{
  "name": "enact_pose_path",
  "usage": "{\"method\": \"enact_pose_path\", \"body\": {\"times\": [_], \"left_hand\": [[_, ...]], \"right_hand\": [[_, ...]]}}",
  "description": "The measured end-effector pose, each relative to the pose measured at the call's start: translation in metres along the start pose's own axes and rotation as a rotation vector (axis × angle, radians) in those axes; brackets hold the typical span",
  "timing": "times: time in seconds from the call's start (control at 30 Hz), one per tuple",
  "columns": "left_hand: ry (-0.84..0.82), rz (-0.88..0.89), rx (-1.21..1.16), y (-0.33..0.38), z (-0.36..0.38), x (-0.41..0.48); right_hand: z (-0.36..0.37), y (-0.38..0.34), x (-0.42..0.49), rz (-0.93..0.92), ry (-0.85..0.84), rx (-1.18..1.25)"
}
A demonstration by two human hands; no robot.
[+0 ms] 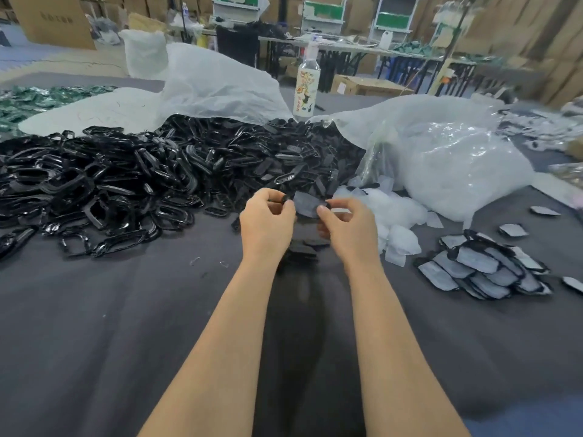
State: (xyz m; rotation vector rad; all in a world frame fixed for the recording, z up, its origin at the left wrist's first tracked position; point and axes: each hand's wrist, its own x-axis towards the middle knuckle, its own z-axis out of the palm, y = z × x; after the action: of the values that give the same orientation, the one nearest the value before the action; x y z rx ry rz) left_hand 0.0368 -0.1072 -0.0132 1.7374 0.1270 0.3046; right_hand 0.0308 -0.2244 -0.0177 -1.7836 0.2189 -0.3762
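- The left hand (pixel 266 216) and the right hand (pixel 342 220) hover just above the dark grey cloth-covered table (pixel 126 310). Each pinches one end of a small black plastic frame with a flat grey insert (pixel 305 205).
- That piece sits between the two sets of fingertips, just in front of the near edge of the heap.
- The step in hand looks like seating the insert into its frame. Curled fingers cover both ends, so I cannot tell whether it is fully in.
- Done so far: a stack of grey-faced, black-rimmed finished pieces (pixel 485 266) lies on the table to the right, well apart from the hands, with a few strays around it.
- A small dark pile (pixel 303 247) lies under the hands; it is too dark to tell what is in it.
- Left to do: a large heap of glossy black oval plastic frames (pixel 126 184) covers the left and middle of the table.
- Loose pale translucent sheets (pixel 397 212) lie just beside the right hand, near a full clear plastic bag (pixel 457 165).
- Judged by the small stack against the heap, the work is in its early part.
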Motion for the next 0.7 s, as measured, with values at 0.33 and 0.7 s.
{"method": "enact_pose_path", "body": {"times": [0.33, 0.7], "left_hand": [[-0.368, 0.111, 0.127, 0.045, 0.166, -0.064], [-0.404, 0.208, 0.431, 0.036, 0.228, -0.083]], "right_hand": [[-0.16, 0.028, -0.011, 0.101, 0.503, -0.236], [-0.196, 0.044, -0.005, 0.195, 0.673, -0.464]]}}
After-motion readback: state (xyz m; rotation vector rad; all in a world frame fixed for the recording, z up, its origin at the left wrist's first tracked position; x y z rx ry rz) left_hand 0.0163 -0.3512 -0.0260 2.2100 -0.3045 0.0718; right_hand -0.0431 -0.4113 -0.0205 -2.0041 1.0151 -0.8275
